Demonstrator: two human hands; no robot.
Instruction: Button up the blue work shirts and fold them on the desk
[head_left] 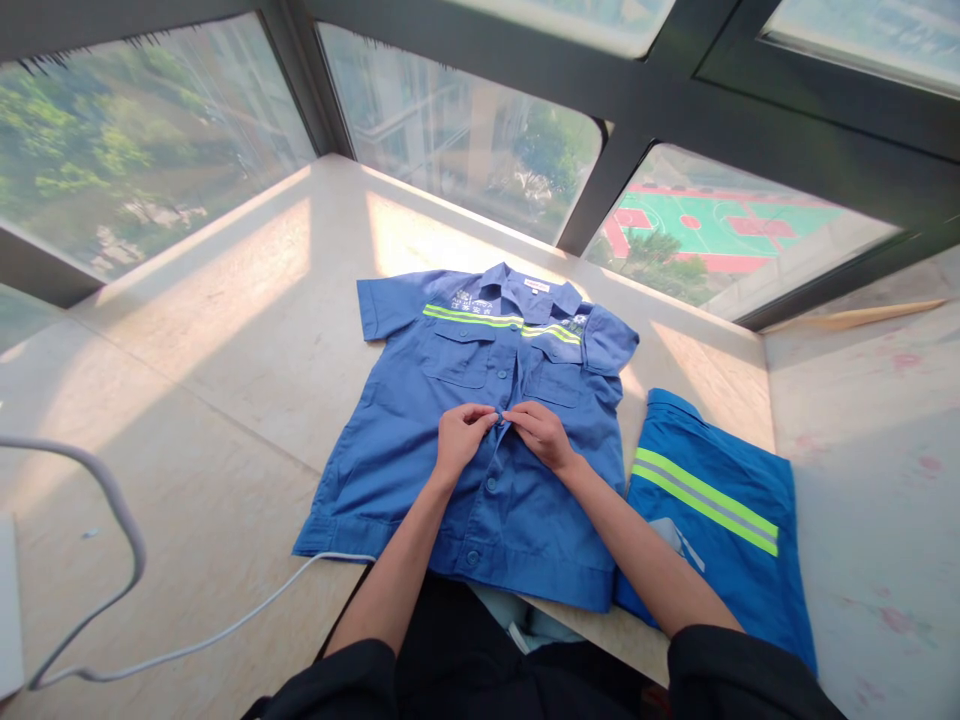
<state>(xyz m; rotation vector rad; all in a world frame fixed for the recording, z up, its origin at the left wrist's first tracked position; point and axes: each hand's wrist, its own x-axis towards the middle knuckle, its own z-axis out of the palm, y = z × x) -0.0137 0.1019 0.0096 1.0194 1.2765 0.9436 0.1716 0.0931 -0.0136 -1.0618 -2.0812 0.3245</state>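
Note:
A blue short-sleeved work shirt (pixel 375 480) lies spread out, front up, its collar toward the windows. Yellow-green and silver bands cross its chest, above two flap pockets. My left hand (pixel 463 438) pinches the front edge of the shirt near the middle. Close beside it, my right hand (pixel 541 432) is closed on the facing front edge. Between the fingertips a small blue button (pixel 500 418) partly shows. An upper button (pixel 502 375) and a lower button (pixel 491 484) sit along the front strip. Above my hands the two front edges lie slightly apart.
A folded blue garment (pixel 720 455) with a reflective band lies to the right, beside a floral wall (pixel 862 480). A grey-white cable (pixel 135 540) loops over the pale ledge (pixel 187 400) at left. Windows (pixel 465 130) border the far side.

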